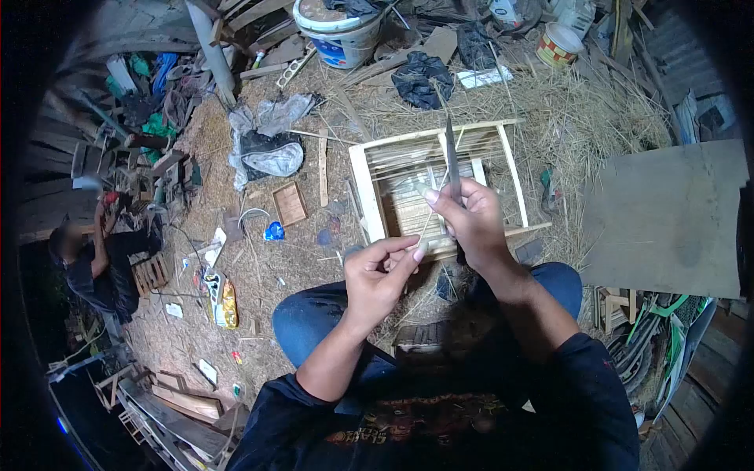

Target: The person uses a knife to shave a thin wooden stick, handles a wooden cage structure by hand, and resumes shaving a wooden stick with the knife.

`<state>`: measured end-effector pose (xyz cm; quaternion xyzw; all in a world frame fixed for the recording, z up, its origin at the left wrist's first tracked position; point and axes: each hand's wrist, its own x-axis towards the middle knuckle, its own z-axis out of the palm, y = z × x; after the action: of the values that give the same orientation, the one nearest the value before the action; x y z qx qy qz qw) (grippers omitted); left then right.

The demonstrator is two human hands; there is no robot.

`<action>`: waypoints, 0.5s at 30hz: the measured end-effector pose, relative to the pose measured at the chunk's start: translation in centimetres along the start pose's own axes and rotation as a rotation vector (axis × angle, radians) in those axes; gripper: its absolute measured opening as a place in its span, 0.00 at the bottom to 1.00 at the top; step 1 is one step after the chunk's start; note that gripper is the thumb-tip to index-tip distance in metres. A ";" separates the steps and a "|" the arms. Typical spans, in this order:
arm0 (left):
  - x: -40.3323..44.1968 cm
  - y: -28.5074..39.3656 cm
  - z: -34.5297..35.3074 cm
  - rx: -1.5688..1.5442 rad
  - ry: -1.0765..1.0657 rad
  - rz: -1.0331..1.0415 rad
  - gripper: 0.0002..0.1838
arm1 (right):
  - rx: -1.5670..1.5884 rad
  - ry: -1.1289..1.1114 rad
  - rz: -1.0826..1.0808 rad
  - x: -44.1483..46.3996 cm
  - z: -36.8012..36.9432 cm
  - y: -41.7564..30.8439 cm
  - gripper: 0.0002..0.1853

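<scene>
My right hand (473, 222) is closed round a knife (452, 161) whose blade points up and away from me. Between the knife and my left hand (385, 275) runs a thin pale strip (426, 226), pinched by the left thumb and fingers. Just beyond both hands stands a light wooden frame (364, 184) with many thin slats or strips across it. Part of its near side is hidden behind my hands.
A small wooden box (290, 204), a blue item (274, 231) and a yellow packet (228, 304) lie to the left. A bucket (334, 39) stands beyond. On the right is a flat board (667, 220). Another person (98, 263) sits at the far left.
</scene>
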<state>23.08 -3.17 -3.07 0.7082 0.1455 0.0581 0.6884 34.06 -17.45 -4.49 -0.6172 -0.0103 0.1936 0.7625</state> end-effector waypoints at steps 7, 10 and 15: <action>-6.6 -0.2 -0.2 -0.059 0.024 0.070 0.10 | 0.008 -0.040 -0.085 -6.1 0.8 -0.7 0.11; -10.2 2.0 -0.9 -0.038 0.030 0.032 0.11 | 0.008 -0.074 -0.125 -9.3 2.0 -2.1 0.11; -14.5 3.9 -2.7 -0.068 0.067 0.073 0.11 | 0.028 -0.134 -0.143 -13.6 4.0 -3.4 0.11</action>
<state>9.00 -4.80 2.61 0.6871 0.1405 0.1119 0.7040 21.45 -18.46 2.70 -0.5899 -0.1024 0.1795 0.7806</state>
